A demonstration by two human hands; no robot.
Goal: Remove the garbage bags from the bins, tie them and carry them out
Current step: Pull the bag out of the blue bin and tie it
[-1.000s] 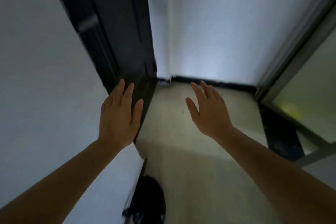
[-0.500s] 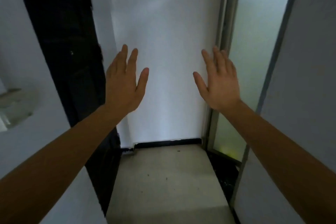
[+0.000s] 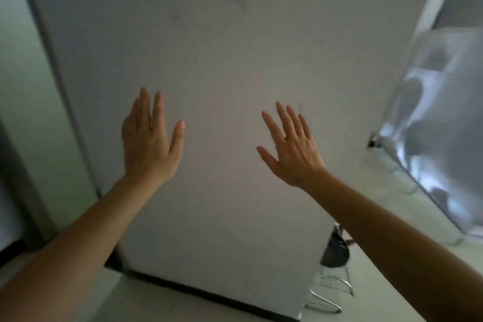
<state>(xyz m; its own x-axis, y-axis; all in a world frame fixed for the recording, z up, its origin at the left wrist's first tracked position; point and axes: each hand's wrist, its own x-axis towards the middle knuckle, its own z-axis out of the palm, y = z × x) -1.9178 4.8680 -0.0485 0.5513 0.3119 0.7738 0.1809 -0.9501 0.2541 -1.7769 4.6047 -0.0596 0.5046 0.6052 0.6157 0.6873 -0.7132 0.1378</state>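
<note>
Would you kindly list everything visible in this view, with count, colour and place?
wall: one, pale grey, centre, filling most of the view
baseboard: one, black, along the wall's foot
floor: one, light, bottom edge
door frame: one, dark, far left; blurred
wire rack: one, metal, lower right, with a dark object I cannot identify above it
shiny panel: one, silvery, right; blurred
left hand: one, open, empty, raised before the wall
right hand: one, open, empty, raised before the wall

Single head view, facing forward, close to white wall [image 3: 235, 60].
</note>
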